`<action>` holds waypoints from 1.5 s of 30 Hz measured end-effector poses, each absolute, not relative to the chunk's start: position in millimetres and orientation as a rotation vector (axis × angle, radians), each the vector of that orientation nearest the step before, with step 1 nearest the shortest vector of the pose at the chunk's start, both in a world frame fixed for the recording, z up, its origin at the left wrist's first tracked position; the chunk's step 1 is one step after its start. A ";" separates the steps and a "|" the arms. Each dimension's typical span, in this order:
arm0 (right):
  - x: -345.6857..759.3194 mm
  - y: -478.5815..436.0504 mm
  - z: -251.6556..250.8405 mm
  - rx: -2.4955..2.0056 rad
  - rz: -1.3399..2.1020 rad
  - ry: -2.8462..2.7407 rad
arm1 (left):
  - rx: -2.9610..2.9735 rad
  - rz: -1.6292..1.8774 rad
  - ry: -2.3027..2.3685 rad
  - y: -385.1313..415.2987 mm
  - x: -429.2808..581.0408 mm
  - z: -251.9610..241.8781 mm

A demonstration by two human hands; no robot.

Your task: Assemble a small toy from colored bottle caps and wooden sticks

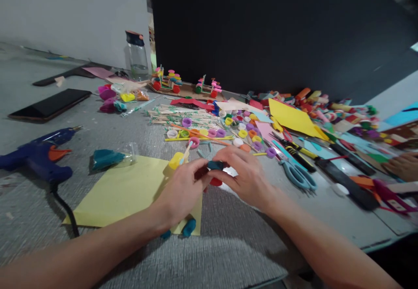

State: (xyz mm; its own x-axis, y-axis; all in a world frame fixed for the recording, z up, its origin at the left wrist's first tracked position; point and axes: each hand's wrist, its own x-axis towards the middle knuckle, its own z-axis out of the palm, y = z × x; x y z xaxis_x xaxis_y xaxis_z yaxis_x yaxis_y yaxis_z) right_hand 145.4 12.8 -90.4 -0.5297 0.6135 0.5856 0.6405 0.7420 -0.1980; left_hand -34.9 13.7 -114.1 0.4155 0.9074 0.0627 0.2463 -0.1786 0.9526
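Between the fingertips of my left hand [183,189] and my right hand [248,176] is a small dark teal lump of modelling clay [215,165], pinched from both sides. A red round piece [215,182] shows just under it; whether a finger holds it I cannot tell. Beyond my left knuckles are a yellow piece [176,160] and a pale stick [187,152], partly hidden. A yellow paper sheet [124,189] lies under my left forearm and hand. At its near edge rests another teal clay lump [188,227]. More teal clay sits in a clear bag [109,158] on the left.
A blue glue gun [42,152] and a phone [50,104] lie left. Bottle caps [212,133] and wrapped sticks [176,114] spread ahead, before small toy cars [166,81] and a water bottle [137,58]. Scissors [298,176] lie right, near another person's hand [401,167].
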 end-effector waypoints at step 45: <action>165.0 13.2 -71.2 -0.752 -0.123 -2.493 | 1.601 0.851 0.970 13.8 -35.7 -119.1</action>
